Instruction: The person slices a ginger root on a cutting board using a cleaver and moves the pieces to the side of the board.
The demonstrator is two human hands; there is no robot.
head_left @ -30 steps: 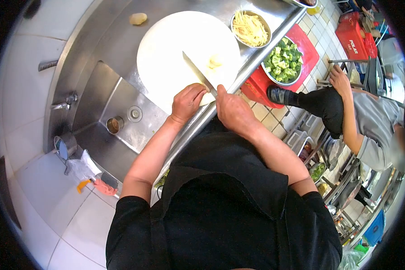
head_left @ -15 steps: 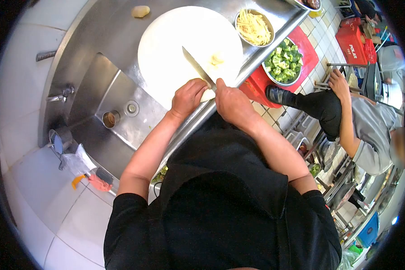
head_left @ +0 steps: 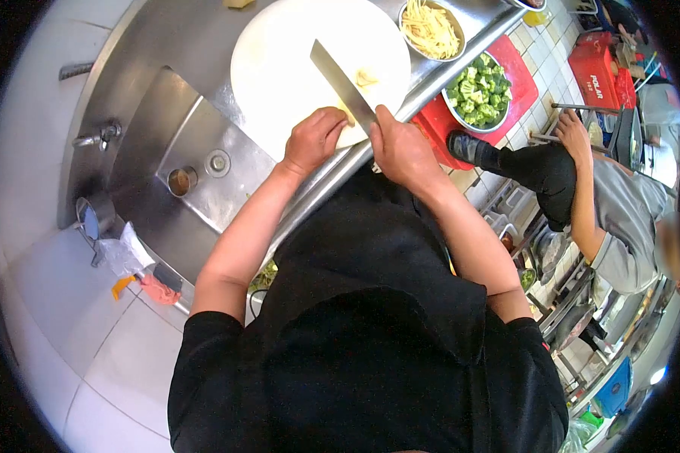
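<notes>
On the round white cutting board (head_left: 272,68), my left hand (head_left: 313,141) has its fingers curled over a pale piece of potato (head_left: 352,134), which they partly hide. My right hand (head_left: 404,147) is wrapped around the handle of a broad kitchen knife (head_left: 340,78). The blade points away from me and lies just right of my left fingertips, its flat side showing. A few thin pale slices (head_left: 366,77) lie on the board to the right of the blade.
A metal bowl of pale strips (head_left: 431,30) stands right of the board. Below it, broccoli (head_left: 478,94) fills a bowl on a red crate (head_left: 517,83). A steel sink (head_left: 196,151) holds a small cup (head_left: 181,181). A seated person (head_left: 619,196) is at the right.
The knife has turned so more of its flat side shows, and its handle has moved slightly right with my right hand. My left hand stays at the potato. The whole view has shifted slightly.
</notes>
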